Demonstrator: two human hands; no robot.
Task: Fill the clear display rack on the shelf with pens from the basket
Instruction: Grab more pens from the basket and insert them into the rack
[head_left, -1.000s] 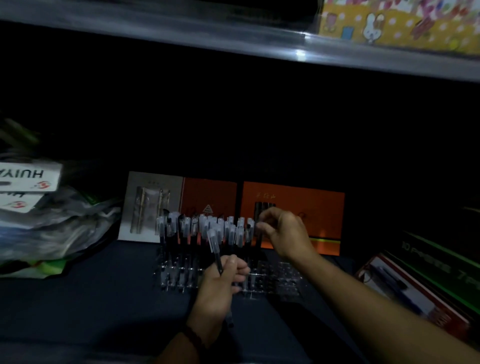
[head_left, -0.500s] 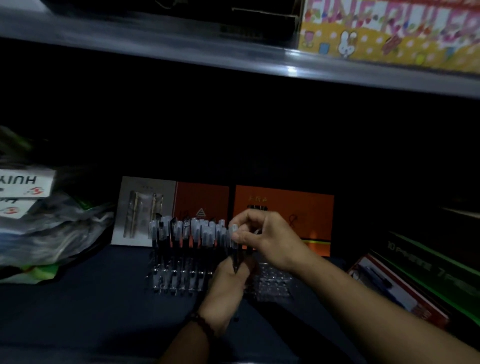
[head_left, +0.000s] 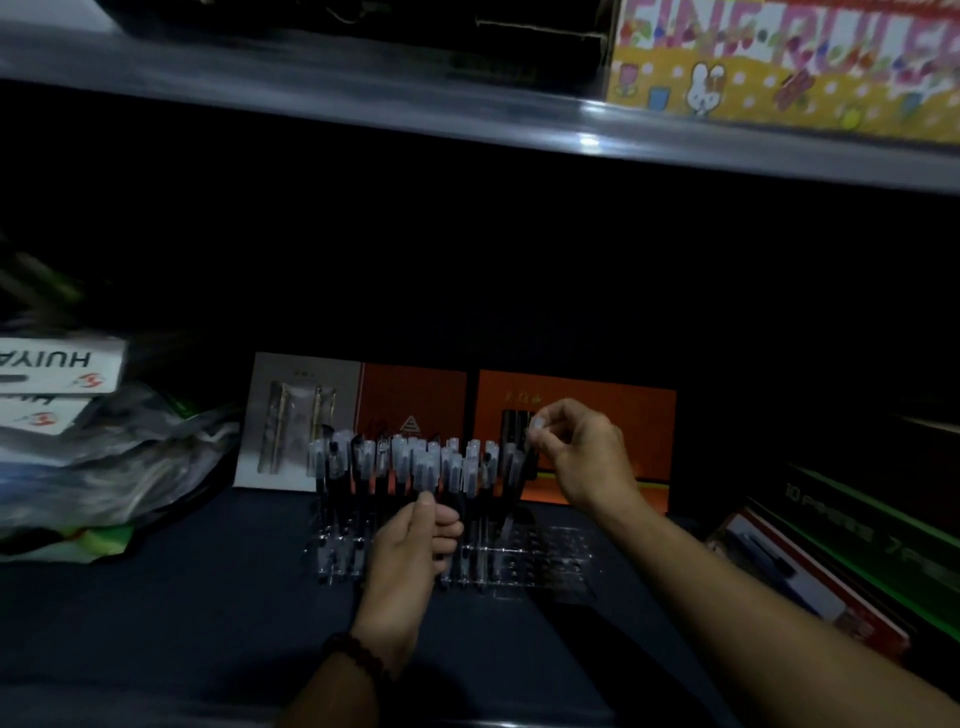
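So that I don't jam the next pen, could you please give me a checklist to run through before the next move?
1. Right hand pinches pen by its cap: ok.
2. Pen's tip seated in a hole: cannot tell, too dark.
3. Free holes at clear rack's right end: ok.
4. Left hand grips spare pen: ok.
5. Racked pens standing: ok.
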